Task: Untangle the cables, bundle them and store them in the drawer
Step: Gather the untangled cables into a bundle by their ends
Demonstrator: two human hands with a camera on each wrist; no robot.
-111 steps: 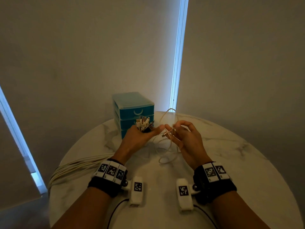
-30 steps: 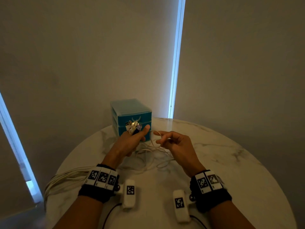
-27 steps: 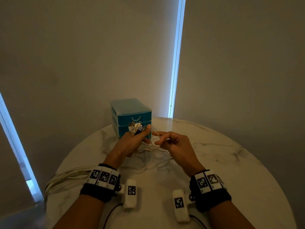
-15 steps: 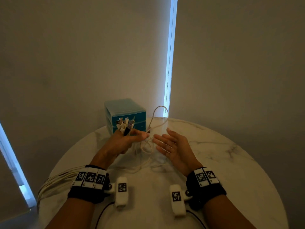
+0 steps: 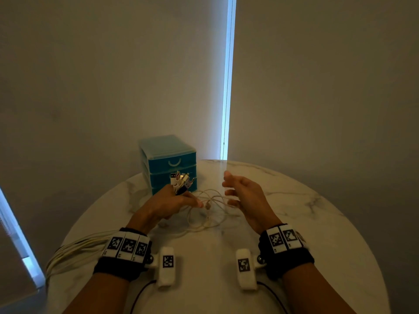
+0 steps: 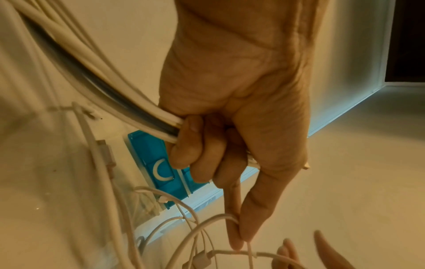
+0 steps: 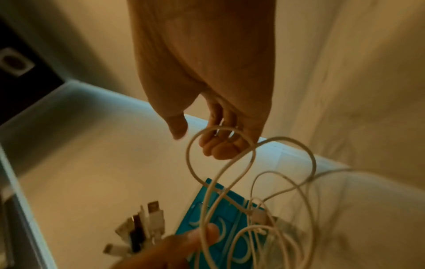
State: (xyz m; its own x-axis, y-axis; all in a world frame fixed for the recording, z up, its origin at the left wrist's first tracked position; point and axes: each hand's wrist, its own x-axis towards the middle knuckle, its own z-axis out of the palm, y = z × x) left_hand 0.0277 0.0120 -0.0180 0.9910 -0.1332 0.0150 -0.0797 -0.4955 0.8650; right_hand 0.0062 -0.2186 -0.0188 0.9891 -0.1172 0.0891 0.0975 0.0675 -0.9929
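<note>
Cables (image 5: 205, 214) lie in a loose white tangle on the marble table (image 5: 306, 223), between the two hands. The left hand (image 5: 167, 205) has its fingers curled round a bunch of cables, plug ends (image 5: 181, 181) sticking up at twelve o'clock from its fist, while its thumb and forefinger pinch one thin strand. The right hand (image 5: 246, 194) hovers at three o'clock of the tangle, fingers loosely spread, gripping nothing. Behind the left hand stands the teal drawer unit (image 5: 169, 162), drawers shut.

Cable bundle (image 5: 68, 250) cut off past table (image 5: 294, 223) edge
</note>
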